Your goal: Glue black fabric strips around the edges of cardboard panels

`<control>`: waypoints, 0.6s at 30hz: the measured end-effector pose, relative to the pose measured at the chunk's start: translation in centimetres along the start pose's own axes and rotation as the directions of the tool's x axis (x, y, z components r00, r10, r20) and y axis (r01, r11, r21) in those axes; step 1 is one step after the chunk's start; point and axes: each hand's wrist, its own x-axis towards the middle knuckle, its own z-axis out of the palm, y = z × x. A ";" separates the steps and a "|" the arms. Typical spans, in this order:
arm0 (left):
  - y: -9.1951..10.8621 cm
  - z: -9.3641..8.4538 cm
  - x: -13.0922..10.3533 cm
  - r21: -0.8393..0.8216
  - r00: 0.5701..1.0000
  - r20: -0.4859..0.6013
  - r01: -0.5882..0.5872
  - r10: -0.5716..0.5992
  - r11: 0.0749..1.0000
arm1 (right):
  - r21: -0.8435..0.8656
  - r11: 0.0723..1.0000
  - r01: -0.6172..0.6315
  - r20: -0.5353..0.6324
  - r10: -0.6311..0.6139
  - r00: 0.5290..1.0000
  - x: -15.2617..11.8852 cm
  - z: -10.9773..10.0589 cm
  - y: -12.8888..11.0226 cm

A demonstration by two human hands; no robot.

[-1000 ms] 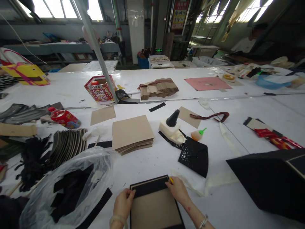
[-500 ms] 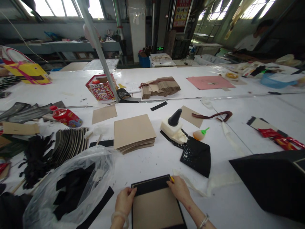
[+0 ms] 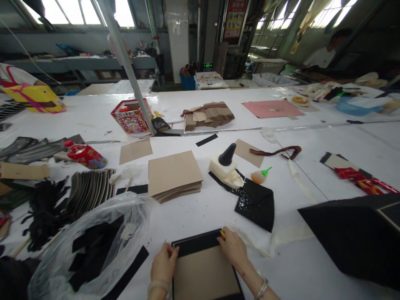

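Two bare hands work at the near edge of a white table (image 3: 312,266), seen from the single head view. Between them lies a brown board panel (image 3: 203,273) with a black border, flat on the table and running off the bottom of the frame. The left hand (image 3: 163,263) sits at the panel's far left corner, its fingers curled narrow and pinched on the black edge there. The right hand (image 3: 233,248) rests on the far right corner, fingers bent close together and pressing the border down; a small yellow tip (image 3: 222,233) shows at its fingertips, too small to tell what it is. A bracelet (image 3: 261,288) circles the right wrist.

Just left of the panel a clear plastic bag (image 3: 90,246) holds black pieces, and a black strip (image 3: 128,271) lies beside it. Farther back, between the hands and the table's middle, sits a stack of brown boards (image 3: 173,175). Right of that stack stands a white glue bottle (image 3: 226,168) with a black cone cap, on a black sheet (image 3: 256,202) spotted with white. A small orange bottle (image 3: 260,176) with a green tip lies near it. A large black box (image 3: 353,241) fills the right side. Well apart, across the table, a red patterned box (image 3: 129,116) stands by a slanted metal pole (image 3: 128,66)
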 end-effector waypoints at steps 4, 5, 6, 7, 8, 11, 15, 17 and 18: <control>0.3 1.6 -1.0 0.215 0.887 -0.208 -0.369 0.412 0.904 | -0.132 0.969 0.209 -0.040 -0.216 0.976 -1.0 -0.2 -1.0; 0.2 2.1 -1.1 0.294 0.810 -0.235 -0.467 0.537 0.834 | -0.163 0.950 0.265 -0.029 -0.273 0.962 -1.3 -0.1 -1.2; -0.1 2.7 -1.2 0.355 0.744 -0.245 -0.528 0.622 0.771 | -0.191 0.931 0.311 -0.016 -0.320 0.947 -1.6 0.1 -1.3; -0.5 3.2 -1.2 0.394 0.702 -0.246 -0.558 0.669 0.730 | -0.213 0.913 0.347 -0.004 -0.356 0.935 -1.9 0.3 -1.4; -0.9 3.6 -1.3 0.418 0.676 -0.246 -0.572 0.695 0.705 | -0.239 0.896 0.375 0.003 -0.386 0.923 -2.2 0.5 -1.5; -2.3 4.4 -1.8 0.467 0.649 -0.215 -0.588 0.730 0.660 | -0.375 0.821 0.431 -0.005 -0.467 0.884 -2.9 1.3 -1.2; -2.6 4.9 -2.9 0.397 0.710 -0.162 -0.589 0.686 0.704 | -0.495 0.741 0.454 -0.053 -0.547 0.835 -2.9 3.0 0.0; -2.3 4.8 -3.4 0.342 0.735 -0.163 -0.583 0.658 0.737 | -0.409 0.756 0.510 -0.085 -0.588 0.804 -2.1 4.1 0.9; -2.1 4.5 -3.6 0.335 0.744 -0.173 -0.572 0.646 0.749 | -0.334 0.781 0.528 -0.127 -0.592 0.796 -1.5 4.6 1.4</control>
